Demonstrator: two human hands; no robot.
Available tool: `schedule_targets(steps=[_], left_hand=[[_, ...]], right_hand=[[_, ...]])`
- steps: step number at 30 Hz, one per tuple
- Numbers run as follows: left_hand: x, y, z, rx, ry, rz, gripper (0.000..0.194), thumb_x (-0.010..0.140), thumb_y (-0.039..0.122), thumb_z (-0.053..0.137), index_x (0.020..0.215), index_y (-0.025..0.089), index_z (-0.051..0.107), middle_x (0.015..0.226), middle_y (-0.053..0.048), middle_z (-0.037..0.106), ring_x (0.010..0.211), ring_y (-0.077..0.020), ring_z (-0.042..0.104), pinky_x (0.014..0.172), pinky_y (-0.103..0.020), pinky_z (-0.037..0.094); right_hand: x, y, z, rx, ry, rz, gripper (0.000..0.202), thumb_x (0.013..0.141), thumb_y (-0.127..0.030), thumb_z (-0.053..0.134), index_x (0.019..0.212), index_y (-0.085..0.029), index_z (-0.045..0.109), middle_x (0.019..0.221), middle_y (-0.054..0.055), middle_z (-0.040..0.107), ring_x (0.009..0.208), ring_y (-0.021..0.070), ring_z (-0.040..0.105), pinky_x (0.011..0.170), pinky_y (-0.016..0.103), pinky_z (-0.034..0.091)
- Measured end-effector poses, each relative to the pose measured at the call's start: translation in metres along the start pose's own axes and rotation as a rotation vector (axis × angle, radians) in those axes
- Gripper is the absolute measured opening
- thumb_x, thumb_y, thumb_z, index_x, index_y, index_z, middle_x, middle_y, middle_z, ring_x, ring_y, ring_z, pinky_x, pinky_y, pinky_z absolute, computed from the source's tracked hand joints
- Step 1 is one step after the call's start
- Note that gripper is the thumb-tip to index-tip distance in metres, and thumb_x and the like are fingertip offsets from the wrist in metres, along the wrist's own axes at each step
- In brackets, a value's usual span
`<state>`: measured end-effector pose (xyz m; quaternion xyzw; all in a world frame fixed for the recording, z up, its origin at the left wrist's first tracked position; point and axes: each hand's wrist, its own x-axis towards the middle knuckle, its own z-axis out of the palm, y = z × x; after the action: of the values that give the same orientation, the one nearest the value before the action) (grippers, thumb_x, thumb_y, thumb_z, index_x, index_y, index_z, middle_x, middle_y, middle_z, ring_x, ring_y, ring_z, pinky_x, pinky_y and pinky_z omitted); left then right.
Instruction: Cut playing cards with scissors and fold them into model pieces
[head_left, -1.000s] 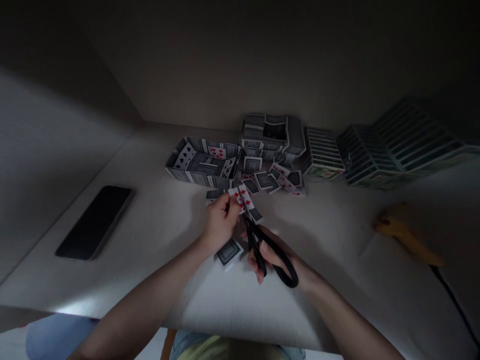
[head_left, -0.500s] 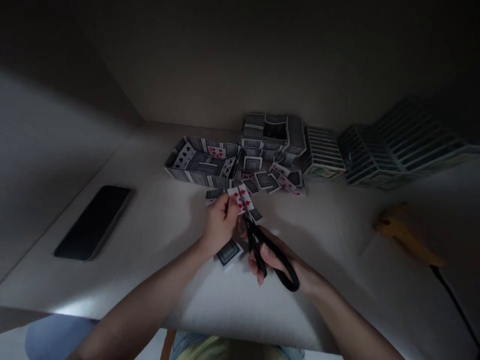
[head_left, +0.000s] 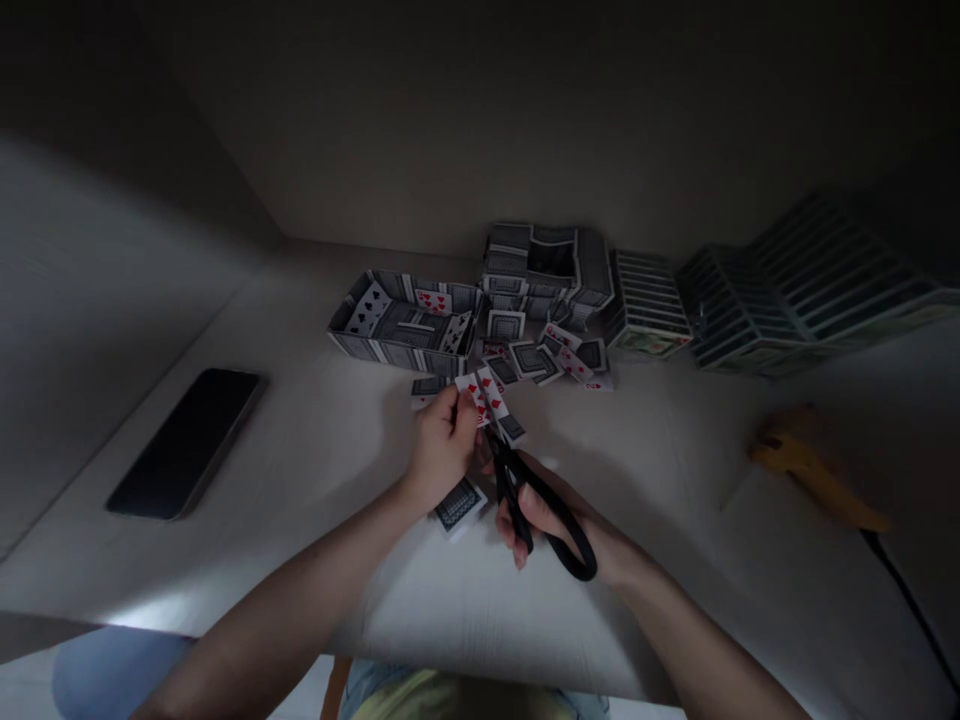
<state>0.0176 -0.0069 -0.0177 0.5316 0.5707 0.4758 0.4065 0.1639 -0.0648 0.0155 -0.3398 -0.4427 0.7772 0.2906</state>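
Between thumb and fingers, my left hand [head_left: 442, 440] pinches a red diamond playing card [head_left: 472, 388]. My right hand [head_left: 551, 510] grips black-handled scissors [head_left: 551, 515], whose blades lie along a slit running through the card, with a strip standing slightly apart on the right. Just below my left hand lies a deck of cards [head_left: 459, 508], back side up. Beyond my hands are loose cut cards [head_left: 534, 362], some face up and some face down. An open tray built of cards [head_left: 409, 352] stands behind my left hand, and a boxy card structure [head_left: 547, 275] stands to its right.
A phone [head_left: 187, 440] lies on the table at the left. Slatted, striped structures [head_left: 649, 305] stand at the back right, against the wall. A yellow glue gun [head_left: 817, 468] with a black cord rests at the right. The table's front edge runs close to my body.
Almost nothing differs. Both hands, the card and the scissors hold nearly the same place; the whole view has shifted very slightly.
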Motion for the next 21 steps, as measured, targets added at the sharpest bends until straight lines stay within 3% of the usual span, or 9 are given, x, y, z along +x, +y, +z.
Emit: schedule_targets(steps=[12,21], left_hand=[[0.0009,-0.0002,-0.0002,-0.082,-0.063,-0.053,0.031,0.086,0.042,0.036,0.065,0.019,0.04,0.041,0.008,0.042,0.032,-0.007,0.044,0.033,-0.017,0.032],[0.0027,-0.0011,-0.0023,-0.009,-0.063,-0.005,0.032,0.085,0.042,0.035,0.064,0.02,0.043,0.042,0.007,0.043,0.034,-0.0077,0.044,0.036,-0.018,0.033]], right_hand=[[0.0036,0.008,-0.0025,0.046,0.018,0.002,0.048,0.076,-0.055,0.053,0.105,-0.019,0.04,0.059,-0.003,0.052,0.044,0.0083,0.048,0.041,0.021,0.043],[0.0032,0.0047,0.001,0.053,0.043,0.005,0.044,0.074,-0.054,0.056,0.099,-0.021,0.041,0.056,-0.006,0.049,0.042,0.0079,0.045,0.041,0.022,0.043]])
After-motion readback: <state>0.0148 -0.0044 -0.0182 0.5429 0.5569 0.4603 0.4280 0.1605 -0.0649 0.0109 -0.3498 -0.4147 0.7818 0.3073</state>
